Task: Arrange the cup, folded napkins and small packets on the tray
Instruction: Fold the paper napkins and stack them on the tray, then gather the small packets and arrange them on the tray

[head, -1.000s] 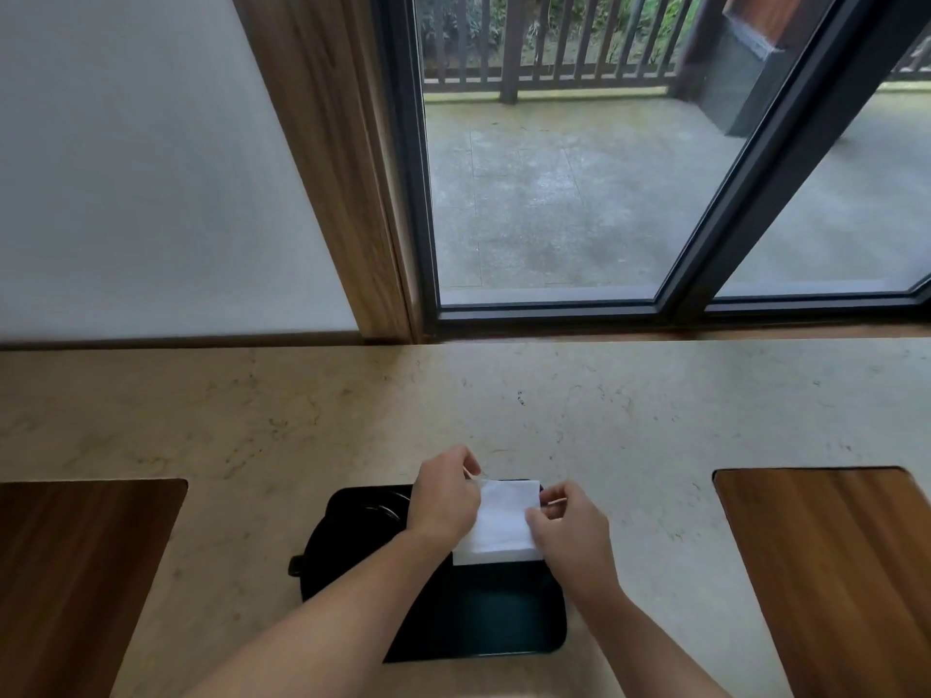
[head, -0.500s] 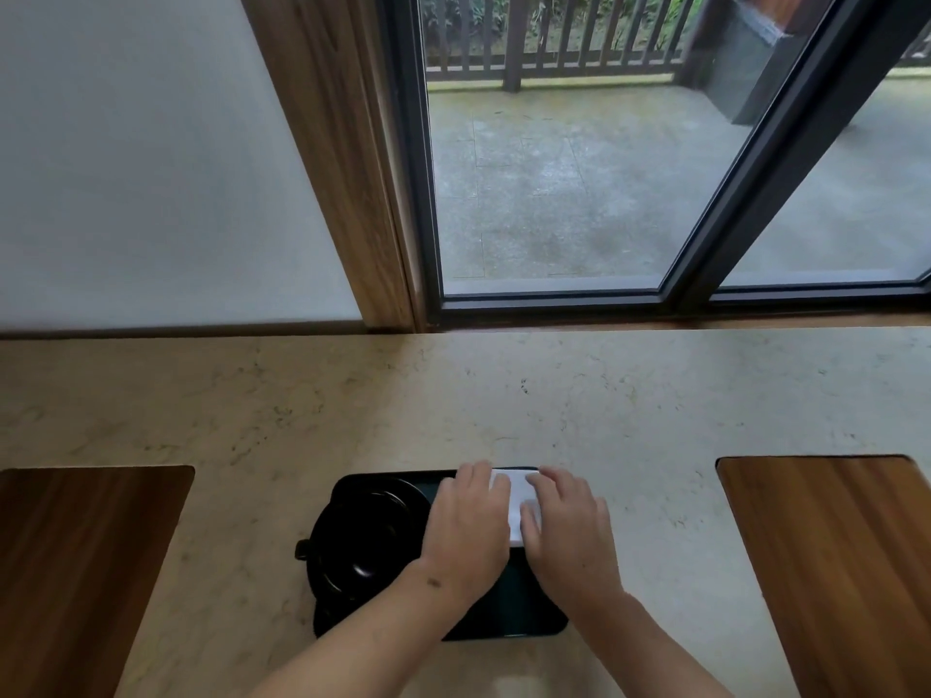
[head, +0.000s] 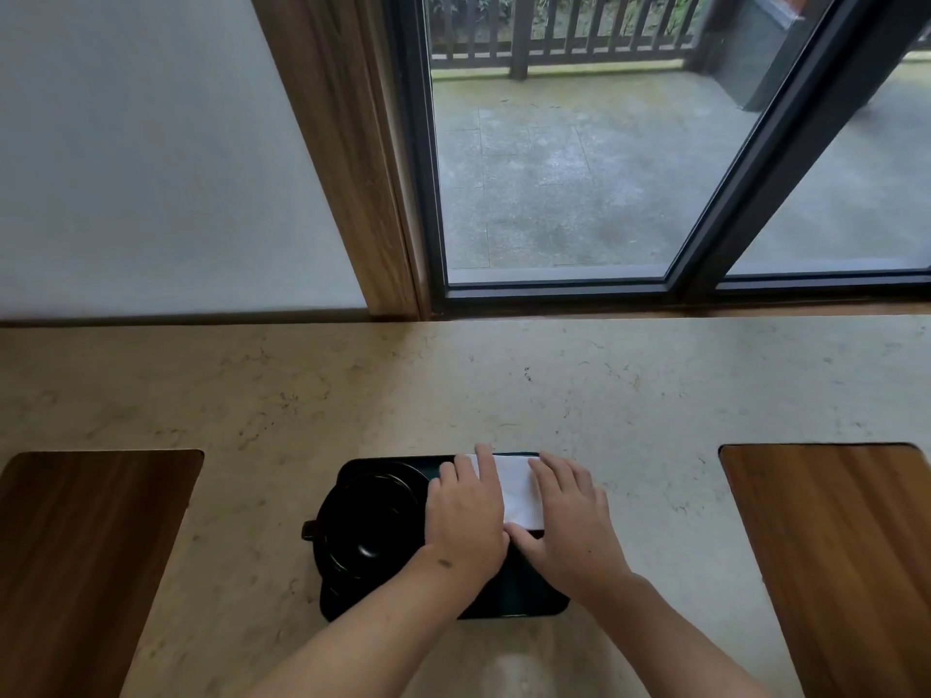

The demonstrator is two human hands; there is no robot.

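Note:
A dark rectangular tray lies on the stone counter in front of me. A black cup on a black saucer fills the tray's left half, its handle pointing left. A white folded napkin lies flat on the tray's far right part. My left hand rests palm down on the napkin's left side, and my right hand presses on its right side, fingers spread flat. Most of the napkin is hidden under the hands. No small packets are visible.
The beige stone counter runs to a wall and a glass sliding door at the back. A dark wooden inset sits at the left and another wooden inset at the right.
One second ago both hands held the napkin up by its edges above the tray. They lowered it onto the tray's right side and now lie flat on it.

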